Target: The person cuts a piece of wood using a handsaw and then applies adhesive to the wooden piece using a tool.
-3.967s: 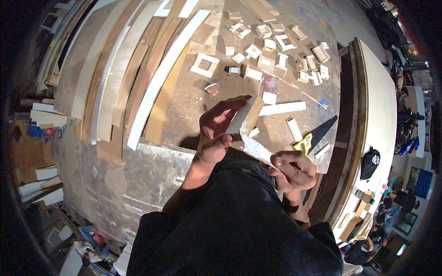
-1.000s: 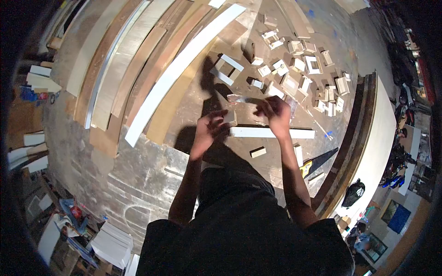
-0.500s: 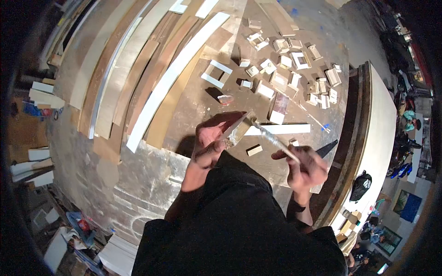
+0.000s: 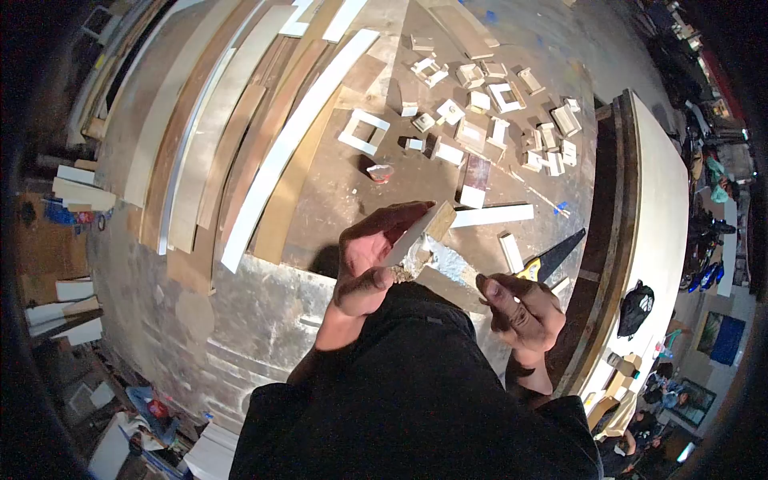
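My left hand is closed around a small wooden piece with a pale flat face and a bare wood edge, held tilted above my lap. Pinched in my right hand is a wooden stick whose far end is coated in whitish, smeared material. That coated end lies against or very close to the underside of the wooden piece; exact contact is hard to make out. Beyond my hands, a small red-and-white dish sits on the work surface. Several small wooden box-like assemblies are scattered farther back.
Long boards and strips lie side by side on the left. A handsaw with a yellow-and-black handle rests right of my hands, near a white strip. A raised pale bench borders the right, with a black bag on it.
My right hand has moved slightly down, and the stick's coated end has shifted from the top edge of the wooden piece to its lower side. The saw's handle has come into view.
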`<action>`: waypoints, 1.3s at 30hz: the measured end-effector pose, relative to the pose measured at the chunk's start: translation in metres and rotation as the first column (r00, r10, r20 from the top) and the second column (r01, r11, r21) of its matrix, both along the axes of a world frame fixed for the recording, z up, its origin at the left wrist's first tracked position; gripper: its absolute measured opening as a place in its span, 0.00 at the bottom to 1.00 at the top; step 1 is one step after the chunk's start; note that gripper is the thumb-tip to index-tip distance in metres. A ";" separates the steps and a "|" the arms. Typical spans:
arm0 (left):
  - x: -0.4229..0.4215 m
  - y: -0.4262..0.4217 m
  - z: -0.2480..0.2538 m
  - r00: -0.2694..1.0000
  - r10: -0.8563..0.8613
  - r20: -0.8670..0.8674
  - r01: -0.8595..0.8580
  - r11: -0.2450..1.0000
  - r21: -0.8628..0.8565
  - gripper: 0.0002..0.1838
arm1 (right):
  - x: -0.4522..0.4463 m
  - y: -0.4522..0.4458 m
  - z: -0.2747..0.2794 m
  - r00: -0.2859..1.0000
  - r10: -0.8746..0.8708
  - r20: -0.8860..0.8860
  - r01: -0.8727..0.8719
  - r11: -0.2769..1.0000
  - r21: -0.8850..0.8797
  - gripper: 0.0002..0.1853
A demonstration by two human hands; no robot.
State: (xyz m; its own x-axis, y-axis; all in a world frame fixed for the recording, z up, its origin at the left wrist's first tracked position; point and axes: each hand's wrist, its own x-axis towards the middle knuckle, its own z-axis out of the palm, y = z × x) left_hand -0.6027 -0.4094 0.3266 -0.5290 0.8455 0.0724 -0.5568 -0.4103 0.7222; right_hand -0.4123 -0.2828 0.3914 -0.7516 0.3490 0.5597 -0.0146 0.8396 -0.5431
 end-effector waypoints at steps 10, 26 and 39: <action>0.008 0.005 0.009 0.999 0.038 -0.033 -0.038 0.999 -0.003 0.55 | 0.012 0.004 0.004 0.979 -0.192 -0.069 0.196 0.979 0.057 0.21; 0.015 0.012 0.013 0.999 -0.028 0.038 0.031 0.996 -0.089 0.60 | 0.015 0.021 -0.014 0.972 -0.224 -0.069 0.228 0.972 0.058 0.28; 0.015 0.020 0.013 0.999 -0.042 0.009 0.042 0.997 -0.057 0.62 | 0.012 0.023 -0.013 0.960 -0.270 -0.072 0.275 0.958 0.077 0.27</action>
State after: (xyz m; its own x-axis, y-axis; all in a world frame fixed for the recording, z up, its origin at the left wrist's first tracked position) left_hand -0.5879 -0.3894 0.3395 -0.4935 0.8695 0.0191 -0.5785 -0.3446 0.7393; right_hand -0.4004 -0.2594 0.3779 -0.5988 0.4844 0.6378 0.1906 0.8597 -0.4740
